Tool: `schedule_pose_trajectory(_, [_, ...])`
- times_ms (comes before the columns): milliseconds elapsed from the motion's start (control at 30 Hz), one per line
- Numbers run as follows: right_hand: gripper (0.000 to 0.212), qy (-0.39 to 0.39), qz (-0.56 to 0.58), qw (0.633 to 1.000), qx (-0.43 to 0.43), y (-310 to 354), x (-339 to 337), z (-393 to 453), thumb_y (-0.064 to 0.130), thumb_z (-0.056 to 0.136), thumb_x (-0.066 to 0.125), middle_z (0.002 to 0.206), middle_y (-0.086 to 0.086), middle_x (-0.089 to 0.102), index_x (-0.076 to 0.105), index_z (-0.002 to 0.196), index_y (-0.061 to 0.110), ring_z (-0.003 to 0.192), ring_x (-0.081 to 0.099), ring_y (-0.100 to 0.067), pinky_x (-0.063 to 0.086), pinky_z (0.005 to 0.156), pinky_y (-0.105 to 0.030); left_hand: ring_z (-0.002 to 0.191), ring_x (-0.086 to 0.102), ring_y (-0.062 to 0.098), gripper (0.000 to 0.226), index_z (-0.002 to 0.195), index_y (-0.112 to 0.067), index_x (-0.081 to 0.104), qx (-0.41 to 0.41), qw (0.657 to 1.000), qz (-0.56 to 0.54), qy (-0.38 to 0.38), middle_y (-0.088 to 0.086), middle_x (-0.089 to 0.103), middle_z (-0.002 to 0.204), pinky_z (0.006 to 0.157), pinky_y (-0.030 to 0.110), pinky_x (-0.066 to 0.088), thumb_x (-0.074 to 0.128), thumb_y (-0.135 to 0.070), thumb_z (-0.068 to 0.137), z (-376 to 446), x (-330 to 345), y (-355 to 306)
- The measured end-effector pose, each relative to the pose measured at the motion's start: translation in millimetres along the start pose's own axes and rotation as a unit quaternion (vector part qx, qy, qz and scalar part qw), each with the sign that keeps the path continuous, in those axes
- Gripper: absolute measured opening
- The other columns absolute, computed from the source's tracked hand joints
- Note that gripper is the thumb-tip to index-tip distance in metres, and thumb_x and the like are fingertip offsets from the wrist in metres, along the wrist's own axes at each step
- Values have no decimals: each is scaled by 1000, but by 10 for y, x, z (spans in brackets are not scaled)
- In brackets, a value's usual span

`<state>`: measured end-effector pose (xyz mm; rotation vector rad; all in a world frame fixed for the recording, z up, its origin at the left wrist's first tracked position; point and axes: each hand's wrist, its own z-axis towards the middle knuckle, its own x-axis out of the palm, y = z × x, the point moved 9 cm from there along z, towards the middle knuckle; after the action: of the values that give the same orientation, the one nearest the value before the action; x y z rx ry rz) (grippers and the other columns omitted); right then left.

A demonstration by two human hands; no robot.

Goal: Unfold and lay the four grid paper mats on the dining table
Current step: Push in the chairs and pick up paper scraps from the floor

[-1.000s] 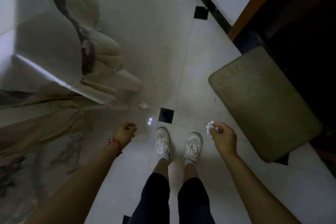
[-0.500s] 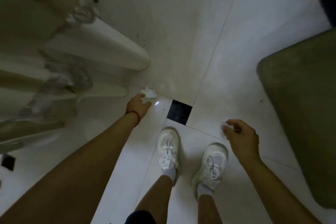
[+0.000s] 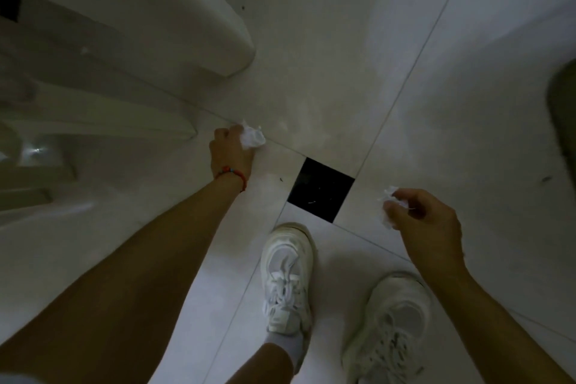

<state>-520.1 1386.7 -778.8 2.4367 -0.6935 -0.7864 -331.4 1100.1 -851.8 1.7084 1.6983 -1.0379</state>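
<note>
You were bent over the white tiled floor [image 3: 327, 56], looking straight down at it. Your left hand [image 3: 230, 151] reached low, fingers curled round a crumpled white paper wad [image 3: 253, 138] that lay at the tile seam, just beside the pale rounded furniture base [image 3: 174, 25] along the left edge of the floor. A red beaded bracelet [image 3: 233, 173] circled that wrist. Your right hand [image 3: 427, 221] was well apart from the left, held higher, pinching a second small paper scrap [image 3: 388, 207] between thumb and fingertips. Between the two hands sat a black square inlay tile [image 3: 321, 190] where four floor tiles met. Below it stood your two feet in white sneakers: the left sneaker [image 3: 288, 277] near the inlay, the right sneaker [image 3: 392, 330] under your right forearm. At the right edge of the floor the corner of a grey-green mat [image 3: 562, 115] showed. None of the grid paper mats or the dining table was in view, so where they lay I cannot tell.
</note>
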Motion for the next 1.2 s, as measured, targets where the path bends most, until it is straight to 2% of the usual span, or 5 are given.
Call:
schedule_pose_trajectory(467, [10,-40,3,999,28,102,-755,-365,9,83,63,77,2,62,62,87,18,82,62,-25,51,82,-38,71,49,18,14,73,-8,58,32,990,-132,48,-1,51,61,53,19,26,63,-16,83,-1085,-371,-695])
schedule_pose_trajectory(700, [12,-59,34,998,-13,941,-1692,-1054,5,82,64,80,-2,63,66,92,11,80,60,-22,51,78,-34,64,48,18,21,60,-15,55,35,967,-247,49,0,47,54,63,29,38,69,-21,74,-2249,-1273,-1530])
schedule_pose_trajectory(900, [13,-90,99,990,-40,1666,-2674,-1727,4,82,64,86,-9,67,68,94,7,83,60,-21,45,59,-3,58,56,19,25,66,-6,58,78,941,-323,67,27,61,66,61,34,48,66,-29,73,-3067,-2326,-2344])
schedule_pose_trajectory(1033, [17,-101,106,988,-56,2144,-3300,-2318,4,82,63,87,-11,67,68,98,3,85,61,-23,46,66,-19,40,53,-4,26,60,-11,52,94,925,-361,71,11,55,59,48,11,43,62,-11,84,-3615,-2991,-2807])
schedule_pose_trajectory(1200, [18,-134,117,983,-43,2422,-3790,-2851,4,81,64,92,-14,70,69,97,1,86,62,-25,48,67,-21,53,53,14,22,65,-9,57,89,911,-395,80,5,58,56,54,20,45,60,-13,86,-4243,-3635,-3162])
